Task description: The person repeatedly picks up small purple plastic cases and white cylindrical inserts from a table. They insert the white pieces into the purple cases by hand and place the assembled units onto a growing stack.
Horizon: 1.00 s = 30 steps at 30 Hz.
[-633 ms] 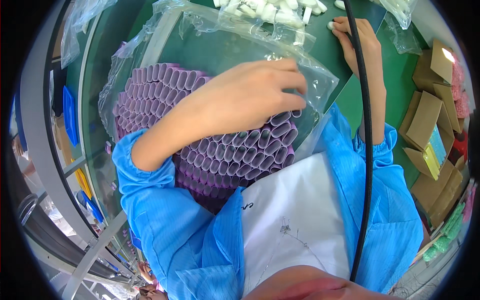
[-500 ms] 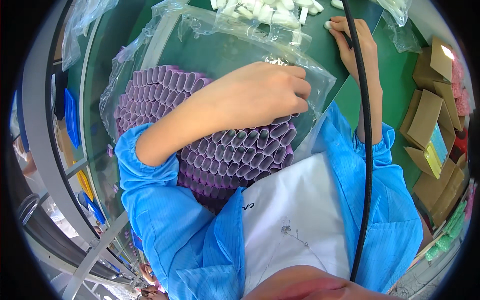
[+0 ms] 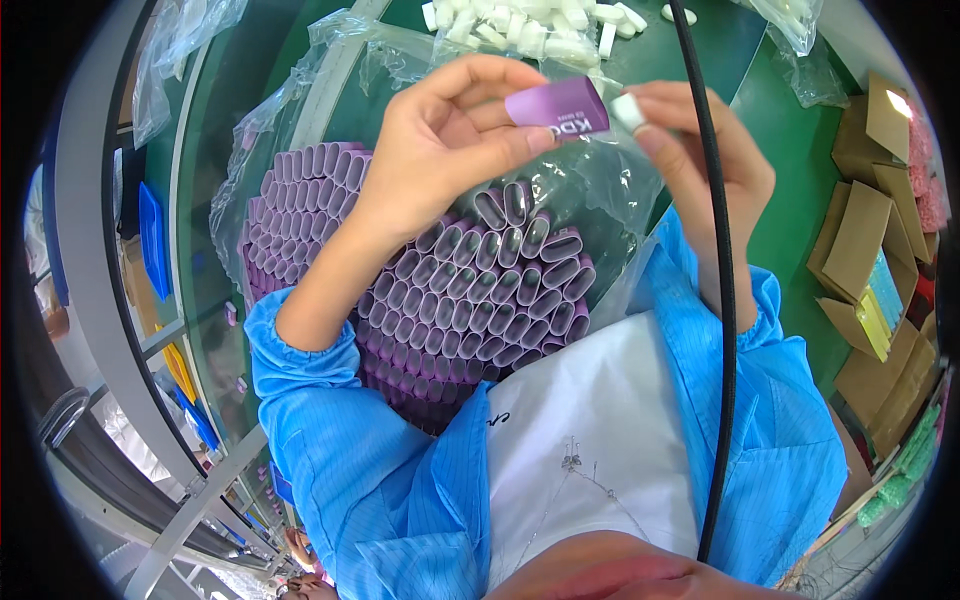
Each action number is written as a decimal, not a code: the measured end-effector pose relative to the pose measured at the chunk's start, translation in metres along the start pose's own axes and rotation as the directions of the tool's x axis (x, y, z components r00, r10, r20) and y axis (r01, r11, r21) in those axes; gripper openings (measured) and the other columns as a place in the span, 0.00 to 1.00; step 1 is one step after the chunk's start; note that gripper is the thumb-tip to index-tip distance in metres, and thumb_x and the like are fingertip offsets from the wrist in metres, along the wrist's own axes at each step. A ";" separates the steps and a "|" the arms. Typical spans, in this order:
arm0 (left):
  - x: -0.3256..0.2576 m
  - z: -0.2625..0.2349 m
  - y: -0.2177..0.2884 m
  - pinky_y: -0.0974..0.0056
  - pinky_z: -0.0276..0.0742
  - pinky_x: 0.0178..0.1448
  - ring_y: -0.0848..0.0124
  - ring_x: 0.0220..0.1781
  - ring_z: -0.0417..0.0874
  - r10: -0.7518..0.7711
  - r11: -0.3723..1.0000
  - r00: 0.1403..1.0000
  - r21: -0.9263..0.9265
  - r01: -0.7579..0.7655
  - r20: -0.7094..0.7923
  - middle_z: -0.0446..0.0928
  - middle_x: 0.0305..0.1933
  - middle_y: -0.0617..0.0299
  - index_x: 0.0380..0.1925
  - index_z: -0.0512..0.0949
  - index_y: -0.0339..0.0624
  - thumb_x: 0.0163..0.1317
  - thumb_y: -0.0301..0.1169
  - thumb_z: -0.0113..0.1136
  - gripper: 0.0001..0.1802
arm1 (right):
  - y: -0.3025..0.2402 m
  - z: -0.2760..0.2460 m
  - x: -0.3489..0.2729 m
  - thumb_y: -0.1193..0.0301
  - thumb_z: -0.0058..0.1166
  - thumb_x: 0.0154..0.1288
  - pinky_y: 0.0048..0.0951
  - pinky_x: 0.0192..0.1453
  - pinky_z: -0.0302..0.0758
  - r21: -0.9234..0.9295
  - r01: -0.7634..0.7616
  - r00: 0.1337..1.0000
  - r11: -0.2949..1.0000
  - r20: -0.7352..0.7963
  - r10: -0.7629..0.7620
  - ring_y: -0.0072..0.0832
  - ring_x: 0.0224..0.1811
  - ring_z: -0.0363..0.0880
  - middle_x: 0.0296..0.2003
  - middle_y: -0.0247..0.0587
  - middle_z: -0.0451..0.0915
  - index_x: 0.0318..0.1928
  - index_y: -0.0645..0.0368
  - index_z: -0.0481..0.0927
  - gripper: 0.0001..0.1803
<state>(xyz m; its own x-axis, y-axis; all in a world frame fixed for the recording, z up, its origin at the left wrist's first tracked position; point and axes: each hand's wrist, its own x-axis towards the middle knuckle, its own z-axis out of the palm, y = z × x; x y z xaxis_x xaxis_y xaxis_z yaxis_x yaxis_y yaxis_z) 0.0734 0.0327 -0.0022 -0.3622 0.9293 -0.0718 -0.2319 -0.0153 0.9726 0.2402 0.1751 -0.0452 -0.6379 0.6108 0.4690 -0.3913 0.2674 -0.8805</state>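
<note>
Between the thumb and fingers of my left hand [image 3: 450, 135] is a purple oval sleeve [image 3: 555, 108] with light lettering, its open end facing right. My right hand [image 3: 705, 150] pinches a small white piece [image 3: 628, 112] close to that open end; a narrow gap seems to part the two. Below my hands, many purple oval sleeves [image 3: 450, 300] stand packed in rows, open ends up, on a clear plastic bag [image 3: 625, 185]. A heap of white pieces [image 3: 540, 25] lies on the green table beyond my hands.
A black cable [image 3: 727, 330] hangs in front of my right arm. Open cardboard boxes [image 3: 850, 240] stand at the right, one with blue and yellow contents. A metal frame [image 3: 75, 230] runs along the left. One white piece [image 3: 678, 14] lies apart from the heap.
My left hand has risen from the packed rows with a purple sleeve in it. My right hand has come down and toward it from the white heap with a white piece.
</note>
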 end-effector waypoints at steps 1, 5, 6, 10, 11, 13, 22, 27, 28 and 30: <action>0.000 0.001 -0.003 0.64 0.80 0.56 0.66 0.51 0.82 0.015 1.000 1.000 -0.005 -0.015 -0.019 0.79 0.49 0.51 0.50 0.74 0.28 0.58 0.16 0.63 0.19 | -0.005 0.007 -0.002 0.87 0.59 0.57 0.28 0.50 0.76 0.047 -0.013 1.000 0.999 0.011 0.012 0.33 0.46 0.81 0.41 0.51 0.81 0.40 0.71 0.81 0.09; -0.005 0.001 -0.015 0.64 0.80 0.58 0.66 0.53 0.81 0.099 0.994 0.995 0.050 -0.099 -0.009 0.78 0.52 0.50 0.52 0.74 0.27 0.59 0.15 0.62 0.20 | -0.008 0.019 -0.003 0.86 0.63 0.55 0.28 0.49 0.77 0.069 -0.043 0.998 0.997 -0.032 0.045 0.32 0.44 0.81 0.40 0.50 0.82 0.40 0.71 0.82 0.11; -0.007 0.000 -0.017 0.64 0.80 0.59 0.66 0.53 0.81 0.126 0.989 0.992 0.080 -0.127 0.017 0.78 0.52 0.50 0.53 0.74 0.27 0.59 0.15 0.62 0.20 | -0.008 0.020 -0.003 0.86 0.63 0.54 0.28 0.48 0.77 0.062 -0.055 0.997 0.997 -0.044 0.058 0.32 0.44 0.82 0.40 0.50 0.82 0.40 0.70 0.82 0.11; -0.008 0.000 -0.016 0.64 0.80 0.58 0.66 0.54 0.81 0.194 0.962 0.980 0.183 -0.200 0.049 0.78 0.53 0.51 0.51 0.76 0.28 0.59 0.15 0.61 0.18 | -0.008 0.019 -0.001 0.86 0.64 0.54 0.27 0.45 0.77 -0.040 -0.005 1.000 0.999 -0.026 0.004 0.31 0.41 0.82 0.38 0.48 0.82 0.38 0.69 0.83 0.10; -0.008 -0.001 -0.017 0.64 0.81 0.58 0.66 0.54 0.81 0.216 0.947 0.974 0.228 -0.226 0.068 0.78 0.53 0.51 0.51 0.76 0.28 0.59 0.15 0.61 0.18 | -0.009 0.021 -0.001 0.85 0.64 0.53 0.26 0.44 0.77 -0.034 -0.019 0.999 0.999 -0.036 0.018 0.31 0.41 0.82 0.38 0.48 0.82 0.38 0.69 0.83 0.10; -0.008 -0.002 -0.018 0.64 0.81 0.58 0.66 0.54 0.81 0.235 0.933 0.968 0.261 -0.249 0.083 0.78 0.53 0.51 0.51 0.77 0.29 0.59 0.15 0.62 0.18 | -0.008 0.022 -0.002 0.85 0.64 0.53 0.26 0.43 0.77 -0.020 -0.030 0.998 0.999 -0.048 0.029 0.31 0.40 0.82 0.38 0.48 0.82 0.38 0.69 0.83 0.10; -0.011 0.001 -0.013 0.56 0.81 0.59 0.60 0.53 0.82 0.026 0.998 0.999 0.061 -0.024 -0.041 0.79 0.50 0.46 0.52 0.75 0.28 0.59 0.15 0.61 0.20 | -0.009 0.014 0.003 0.85 0.63 0.55 0.28 0.46 0.78 -0.016 -0.024 0.998 1.000 0.051 0.025 0.33 0.43 0.82 0.40 0.50 0.83 0.41 0.70 0.83 0.12; -0.010 -0.001 -0.015 0.55 0.82 0.58 0.59 0.53 0.82 0.102 0.984 0.995 0.149 -0.100 -0.003 0.79 0.50 0.45 0.54 0.74 0.28 0.59 0.16 0.60 0.20 | -0.002 0.019 0.000 0.86 0.61 0.57 0.29 0.48 0.79 0.067 -0.020 1.000 0.998 0.000 0.020 0.34 0.44 0.83 0.39 0.51 0.83 0.40 0.72 0.82 0.10; -0.010 -0.001 -0.016 0.55 0.82 0.58 0.59 0.53 0.82 0.112 0.980 0.994 0.163 -0.111 0.007 0.79 0.51 0.45 0.54 0.74 0.28 0.60 0.16 0.60 0.20 | 0.000 0.019 0.000 0.86 0.61 0.56 0.30 0.48 0.80 0.057 -0.001 1.000 0.998 -0.004 0.002 0.35 0.44 0.84 0.39 0.51 0.83 0.40 0.72 0.82 0.10; -0.009 0.000 -0.016 0.54 0.83 0.57 0.59 0.53 0.82 0.131 0.973 0.991 0.190 -0.134 0.027 0.79 0.51 0.44 0.54 0.74 0.28 0.60 0.16 0.60 0.20 | 0.002 0.020 -0.002 0.86 0.61 0.56 0.30 0.47 0.80 0.035 0.036 0.999 0.999 -0.010 -0.036 0.35 0.42 0.84 0.40 0.52 0.84 0.40 0.72 0.82 0.10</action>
<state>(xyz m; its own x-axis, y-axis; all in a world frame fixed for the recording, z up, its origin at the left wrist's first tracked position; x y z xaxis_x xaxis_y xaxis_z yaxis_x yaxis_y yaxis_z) 0.0806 0.0241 -0.0176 -0.3654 0.9288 0.0622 -0.0059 -0.0692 0.9976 0.2271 0.1594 -0.0464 -0.6168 0.6085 0.4993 -0.4371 0.2627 -0.8602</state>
